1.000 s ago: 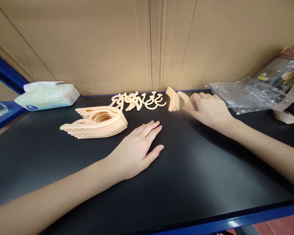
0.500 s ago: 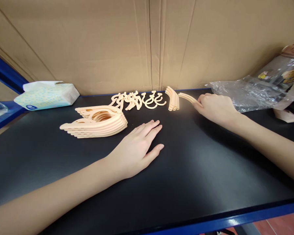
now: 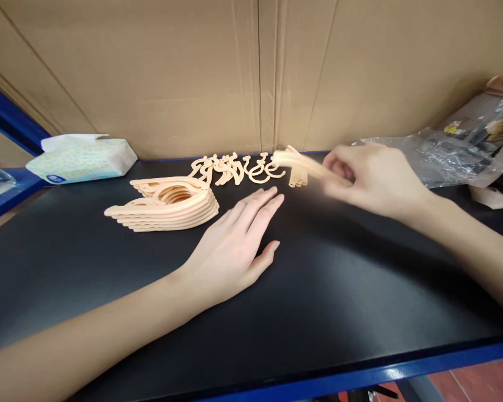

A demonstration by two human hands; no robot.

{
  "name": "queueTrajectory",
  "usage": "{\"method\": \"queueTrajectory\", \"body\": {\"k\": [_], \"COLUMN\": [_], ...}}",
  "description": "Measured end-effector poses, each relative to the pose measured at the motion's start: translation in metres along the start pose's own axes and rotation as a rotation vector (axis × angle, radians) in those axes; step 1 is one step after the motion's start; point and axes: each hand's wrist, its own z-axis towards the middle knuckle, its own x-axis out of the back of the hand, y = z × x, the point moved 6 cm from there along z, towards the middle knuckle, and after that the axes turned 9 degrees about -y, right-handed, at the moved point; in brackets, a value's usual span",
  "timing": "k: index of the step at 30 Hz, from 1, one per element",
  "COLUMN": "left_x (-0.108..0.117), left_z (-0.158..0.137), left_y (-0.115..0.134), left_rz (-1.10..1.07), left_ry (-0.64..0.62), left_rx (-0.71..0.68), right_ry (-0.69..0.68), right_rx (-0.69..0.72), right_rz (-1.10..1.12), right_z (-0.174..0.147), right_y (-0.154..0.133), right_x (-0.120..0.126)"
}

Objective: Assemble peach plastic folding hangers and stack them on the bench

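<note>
My left hand (image 3: 230,240) is open over the black tabletop, palm down, fingers stretched and thumb apart, holding nothing. Beside it on the left lies a stack of peach plastic hanger pieces (image 3: 171,212), nested in a curve. In a pinch, my right hand (image 3: 373,176) grips a curved hanger arm (image 3: 299,163), blurred by motion and raised in front of a small bundle of similar arms (image 3: 298,177). Its fingertips are partly smeared. Several peach hanger hooks (image 3: 257,168) lie loose along the back, and more small hanger pieces (image 3: 222,167) are heaped left of them.
A tissue pack (image 3: 81,160) lies at the back left near the blue frame (image 3: 14,125). Cardboard (image 3: 171,78) walls off the rear. At the right are a crumpled clear plastic bag (image 3: 402,159) and a transparent bag with straps (image 3: 478,125). A blue edge (image 3: 385,373) runs along the front.
My right hand has lifted the hanger arm off the table and swung it left, across the bundle. My left hand stays flat, its fingers slightly further forward in view.
</note>
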Motion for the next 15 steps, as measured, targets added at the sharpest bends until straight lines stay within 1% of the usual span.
{"method": "queueTrajectory", "body": {"k": [1, 2, 3, 5, 7, 9, 12, 15], "left_x": [0.004, 0.007, 0.009, 0.009, 0.006, 0.002, -0.002, -0.005], "left_z": [-0.001, -0.001, -0.001, 0.000, 0.001, 0.003, 0.004, 0.005], "left_y": [0.003, 0.006, 0.007, 0.006, 0.002, -0.003, -0.006, -0.007], "left_rz": [0.041, 0.073, 0.091, 0.079, 0.031, -0.015, -0.044, -0.067], "left_ry": [0.057, 0.095, 0.117, 0.122, 0.096, 0.058, 0.014, -0.022], "left_rx": [-0.025, -0.047, -0.059, -0.053, -0.018, 0.010, 0.006, 0.000], "right_ry": [-0.013, -0.047, -0.075, -0.063, -0.019, 0.000, -0.017, -0.073], "right_rx": [0.135, 0.284, 0.402, 0.532, 0.596, 0.626, 0.625, 0.618], "right_rz": [-0.007, 0.002, 0.020, 0.046, 0.059, 0.060, 0.063, 0.087], "right_z": [-0.004, -0.009, -0.015, -0.024, -0.031, -0.035, -0.035, -0.033], "right_y": [-0.014, -0.029, -0.041, -0.059, -0.069, -0.074, -0.075, -0.073], "right_x": [-0.002, -0.006, -0.008, -0.010, -0.009, -0.009, -0.012, -0.017]}}
